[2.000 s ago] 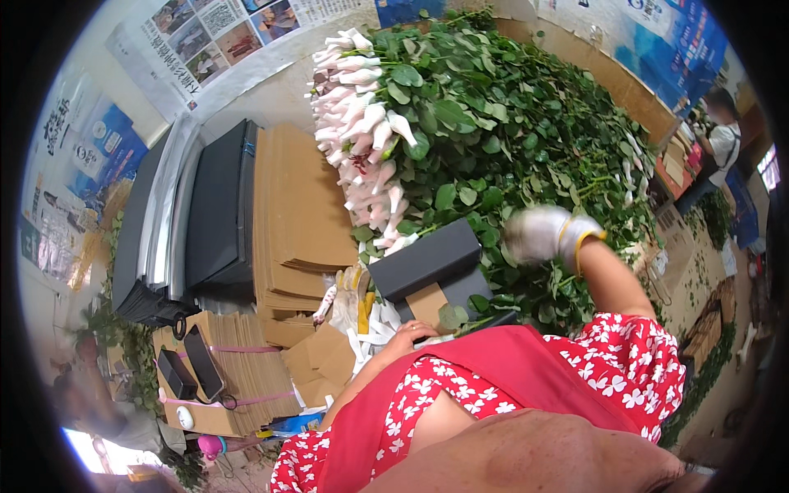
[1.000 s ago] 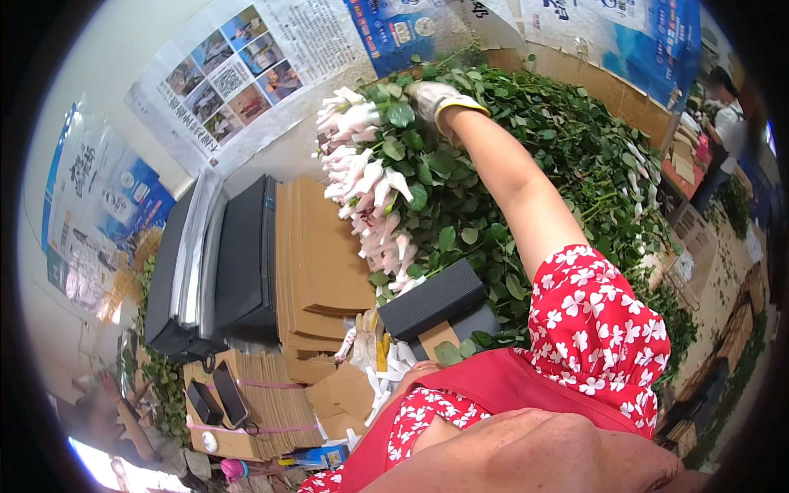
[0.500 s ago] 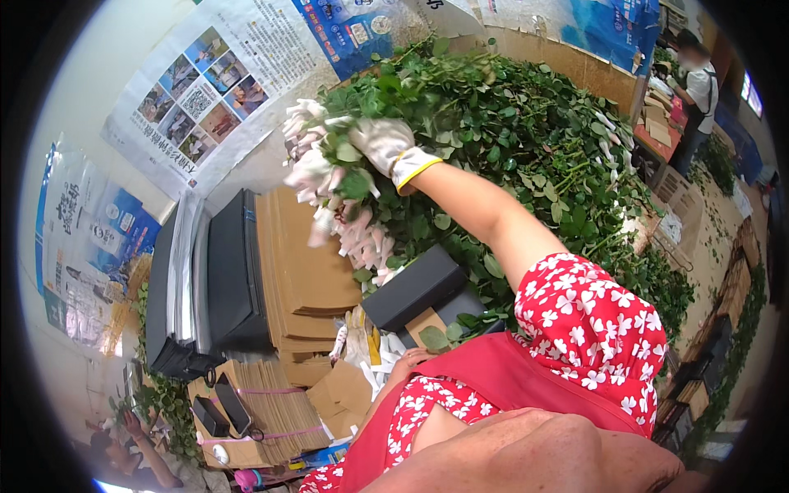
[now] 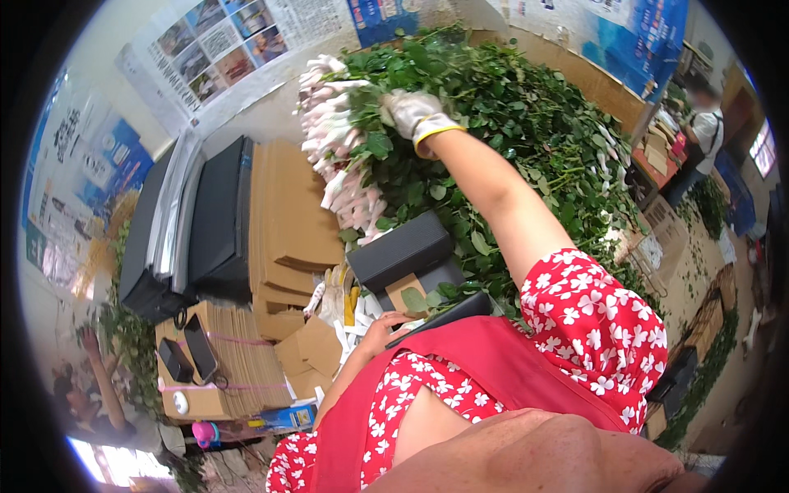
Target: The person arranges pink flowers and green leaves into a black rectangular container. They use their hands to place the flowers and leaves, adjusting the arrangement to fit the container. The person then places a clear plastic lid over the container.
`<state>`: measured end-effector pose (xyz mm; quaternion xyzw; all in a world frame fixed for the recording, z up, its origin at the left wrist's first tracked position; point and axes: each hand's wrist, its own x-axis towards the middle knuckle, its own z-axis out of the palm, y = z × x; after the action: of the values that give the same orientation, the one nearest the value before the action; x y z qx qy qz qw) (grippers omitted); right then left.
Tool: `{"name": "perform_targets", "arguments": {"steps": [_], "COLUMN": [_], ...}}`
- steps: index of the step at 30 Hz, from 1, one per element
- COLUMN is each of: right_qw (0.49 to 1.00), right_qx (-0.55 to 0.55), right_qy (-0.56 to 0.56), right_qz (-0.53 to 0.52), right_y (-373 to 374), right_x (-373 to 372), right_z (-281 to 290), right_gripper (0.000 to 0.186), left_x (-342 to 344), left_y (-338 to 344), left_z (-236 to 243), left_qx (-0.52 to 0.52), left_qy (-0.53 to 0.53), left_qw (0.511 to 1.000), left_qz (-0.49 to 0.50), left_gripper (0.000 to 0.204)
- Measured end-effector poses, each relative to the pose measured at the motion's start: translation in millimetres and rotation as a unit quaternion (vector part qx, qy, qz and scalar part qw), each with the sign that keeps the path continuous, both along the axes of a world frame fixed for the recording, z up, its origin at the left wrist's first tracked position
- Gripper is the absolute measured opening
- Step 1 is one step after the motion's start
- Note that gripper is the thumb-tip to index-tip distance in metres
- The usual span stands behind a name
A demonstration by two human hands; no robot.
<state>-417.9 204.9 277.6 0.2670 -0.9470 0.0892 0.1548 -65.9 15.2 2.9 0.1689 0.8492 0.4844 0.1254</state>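
My right hand [image 4: 415,117], in a white glove with a yellow cuff, reaches over a big heap of leafy green stems [image 4: 501,123]. Its fingers bend down into the leaves, and what they hold is hidden. Just left of the glove, several bud ends [image 4: 330,123] in white and pale pink sleeves stick out of the heap in a stack. Lower down, my bare left hand [image 4: 385,330] lies with fingers extended beside a dark flat piece [image 4: 456,312] and white strips [image 4: 349,341]. A black box [image 4: 403,251] sits between my hands, against the leaves.
Brown cardboard sheets [image 4: 296,205] and black boxes [image 4: 220,218] stand upright on the left. Below them lies a strapped cardboard stack [image 4: 222,349]. Posters cover the wall behind. One person [image 4: 705,127] works at the far right, another [image 4: 90,403] at the lower left.
The whole view has shifted. Leaves and bud ends blurred by motion beside my right glove are now still. More of my left hand and forearm shows.
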Motion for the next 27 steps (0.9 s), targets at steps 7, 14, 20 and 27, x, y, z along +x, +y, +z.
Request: {"name": "perform_targets", "arguments": {"steps": [7,14,20,27], "right_qw": [0.998,1.0,0.99,0.989], "right_qx": [0.002,0.024,0.01,0.1], "right_qy": [0.053,0.009,0.122,0.031], "right_qz": [-0.019,-0.016,0.068,0.104], "right_y": [-3.1,3.5,10.5,12.9], "right_x": [10.6,-10.7,-6.6,36.7], "right_z": [42.7,41.9,25.2,33.7], "right_gripper": [0.037,0.033,0.03,0.035], "left_x": [5.9,-50.8,-172.5,-246.8], "left_y": [-3.8,-14.4,-39.3,-46.5], "left_z": [2.8,100.2,162.5,152.6], "left_qx": [0.032,0.193,0.452,0.642], "left_qy": [-0.045,0.068,-0.023,-0.074], "left_qw": [0.997,0.956,0.845,0.734], "left_qz": [0.052,0.208,0.284,0.211], "left_gripper": [0.044,0.033,0.056,0.038]}}
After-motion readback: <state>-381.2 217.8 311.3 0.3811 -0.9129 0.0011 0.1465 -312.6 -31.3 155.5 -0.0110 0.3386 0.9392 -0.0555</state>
